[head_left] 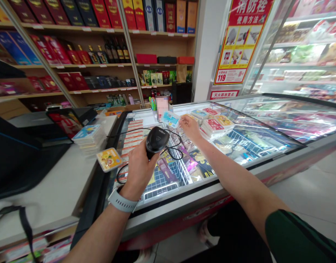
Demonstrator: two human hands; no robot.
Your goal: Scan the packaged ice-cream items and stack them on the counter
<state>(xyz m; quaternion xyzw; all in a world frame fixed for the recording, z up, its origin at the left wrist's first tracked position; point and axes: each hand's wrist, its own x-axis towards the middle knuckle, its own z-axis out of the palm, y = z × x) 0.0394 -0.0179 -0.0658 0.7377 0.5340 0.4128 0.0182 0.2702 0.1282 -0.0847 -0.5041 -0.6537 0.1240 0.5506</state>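
My left hand (139,160) is wrapped round the handle of a black barcode scanner (157,139), its head facing away over the freezer's glass top. A black cable loops from the scanner across the glass. Further off, my right hand (190,126) has its fingers curled at the edge of a flat blue pack (171,119), which looks pinched there. Just right of that hand lies a stack of flat clear-covered packs (217,127) with red and yellow labels. A yellow pack (109,159) lies by itself to the left of the scanner.
Another stack of flat packs (88,138) stands on the white counter (55,179) at left, beside a dark screen device (68,122). Frozen goods and wire baskets show under the glass of the chest freezer (195,184). Shelves of boxes and bottles (102,65) line the back.
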